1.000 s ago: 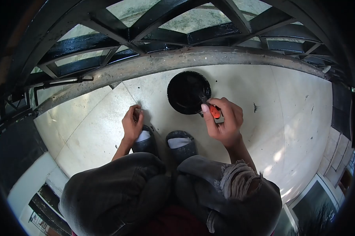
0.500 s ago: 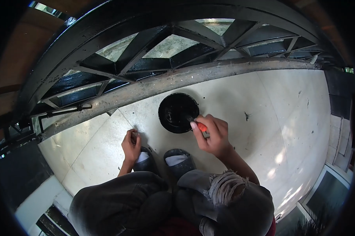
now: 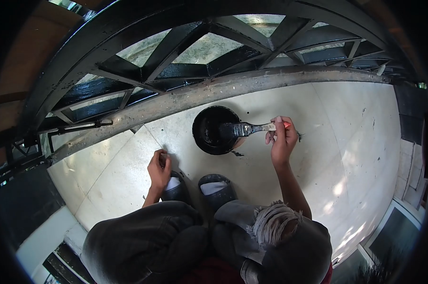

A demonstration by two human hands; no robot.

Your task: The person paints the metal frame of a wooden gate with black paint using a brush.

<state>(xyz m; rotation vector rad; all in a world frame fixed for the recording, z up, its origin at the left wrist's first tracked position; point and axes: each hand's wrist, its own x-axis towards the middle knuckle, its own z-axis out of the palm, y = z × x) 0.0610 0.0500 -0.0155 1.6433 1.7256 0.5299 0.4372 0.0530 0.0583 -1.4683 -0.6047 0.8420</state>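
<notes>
One black metal gate [image 3: 185,71] with crossing bars is arching across the top of the view, and one rusty, paint-flecked bottom rail [image 3: 209,92] is running along its foot, just beyond the paint bowl. One pale tiled floor [image 3: 346,142] is spreading out on every side of the paint bowl, carrying a few dark specks and one small black smear to the right of the bowl. The person is squatting, and two grey-trousered knees [image 3: 143,236] are filling the lower part of the view, nearer the camera than the bowl. Two dark slippers [image 3: 216,187] with white socks showing are standing side by side just on the near side of the bowl. One round paint bowl [image 3: 214,130], black inside, is sitting on the floor close to the rail. One paintbrush [image 3: 252,128] is lying level in the air, its black-loaded bristles hanging over the bowl's right rim and its orange-tipped handle pointing away to the right. The right hand [image 3: 282,139], to the right of the bowl, is pinching the brush handle between its fingertips. The left hand [image 3: 159,168], to the lower left of the bowl, is curling loosely with fingertips resting on the floor, holding nothing that I can make out.
</notes>
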